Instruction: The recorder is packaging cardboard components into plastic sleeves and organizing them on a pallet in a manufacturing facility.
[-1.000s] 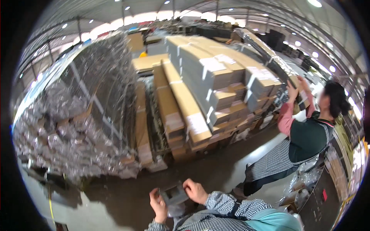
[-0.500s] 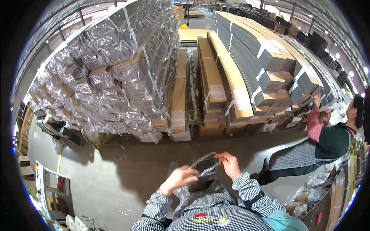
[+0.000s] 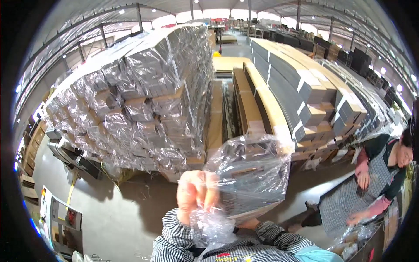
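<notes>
The left fingers (image 3: 198, 188) are curling into a fist, a little blurred, and gripping clear film (image 3: 255, 174). The film is looking thin, glossy and crinkled, bulging into a wide, rounded pouch shape with bright creases, and it is letting grey and brown show through. Its main spread is lying just right of the left fingers and reaching higher than them, while a bunched, whitish part is hanging directly below them, in front of the apron (image 3: 227, 251). The right hand (image 3: 250, 224) is sitting low, beneath the film's lower edge; its fingers are mostly staying out of sight, so I cannot tell whether they are grasping it.

Checked cloth sleeves (image 3: 172, 231) are folding softly around the forearms. Beyond, a smooth grey floor (image 3: 109, 209) is stretching. Ahead on the left, a tall stack (image 3: 131, 105) of blocky bundles is standing under shiny, wrinkled wrap. Ahead on the right, long boards (image 3: 283, 78) are lying in layers, brown on top, grey along the side, with pale straps crossing them. Between these, narrow brown lengths (image 3: 248, 102) are running away. Far right, a co-worker (image 3: 349, 205) is leaning, well apart from the film.
</notes>
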A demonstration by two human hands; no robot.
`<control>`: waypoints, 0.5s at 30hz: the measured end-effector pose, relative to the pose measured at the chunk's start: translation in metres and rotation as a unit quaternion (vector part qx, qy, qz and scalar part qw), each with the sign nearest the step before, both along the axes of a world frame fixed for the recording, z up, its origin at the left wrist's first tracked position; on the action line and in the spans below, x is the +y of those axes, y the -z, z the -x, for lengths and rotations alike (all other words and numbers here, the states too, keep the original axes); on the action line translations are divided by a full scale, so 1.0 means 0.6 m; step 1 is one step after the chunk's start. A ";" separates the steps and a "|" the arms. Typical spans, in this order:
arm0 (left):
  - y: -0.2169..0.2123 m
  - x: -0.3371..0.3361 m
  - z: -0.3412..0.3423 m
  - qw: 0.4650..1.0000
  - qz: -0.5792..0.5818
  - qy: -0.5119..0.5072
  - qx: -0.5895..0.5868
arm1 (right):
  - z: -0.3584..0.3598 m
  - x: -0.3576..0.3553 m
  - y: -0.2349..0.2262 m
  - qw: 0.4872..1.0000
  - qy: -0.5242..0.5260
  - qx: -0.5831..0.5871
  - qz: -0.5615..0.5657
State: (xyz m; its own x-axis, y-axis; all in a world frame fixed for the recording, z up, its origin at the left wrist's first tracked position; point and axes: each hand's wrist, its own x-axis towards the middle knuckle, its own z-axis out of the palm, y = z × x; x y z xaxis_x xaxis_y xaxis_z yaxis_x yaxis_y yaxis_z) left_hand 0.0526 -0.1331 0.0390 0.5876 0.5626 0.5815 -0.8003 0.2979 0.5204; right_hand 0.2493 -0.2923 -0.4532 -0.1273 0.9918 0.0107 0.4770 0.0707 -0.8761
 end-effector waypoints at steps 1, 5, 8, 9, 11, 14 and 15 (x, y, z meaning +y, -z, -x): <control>-0.018 0.011 0.009 0.999 -0.006 -0.039 -0.030 | 0.026 0.020 -0.042 1.000 -0.009 -0.002 -0.008; 0.006 0.064 0.045 0.895 0.019 -0.402 0.192 | 0.013 0.154 -0.232 0.960 0.165 0.226 -0.019; 0.104 0.077 0.093 0.829 0.039 -0.489 0.269 | -0.048 0.332 -0.323 0.892 0.286 0.316 -0.150; 0.127 0.073 0.108 0.807 0.029 -0.509 0.299 | -0.073 0.401 -0.367 0.873 0.306 0.332 -0.183; 0.175 0.067 0.147 0.756 0.035 -0.539 0.369 | -0.089 0.533 -0.511 0.887 0.390 0.225 -0.106; 0.168 0.059 0.135 0.751 0.077 -0.534 0.382 | -0.200 0.717 -0.529 0.885 0.324 0.331 -0.041; 0.181 0.057 0.139 0.733 0.079 -0.551 0.390 | -0.198 0.764 -0.532 0.878 0.300 0.372 0.034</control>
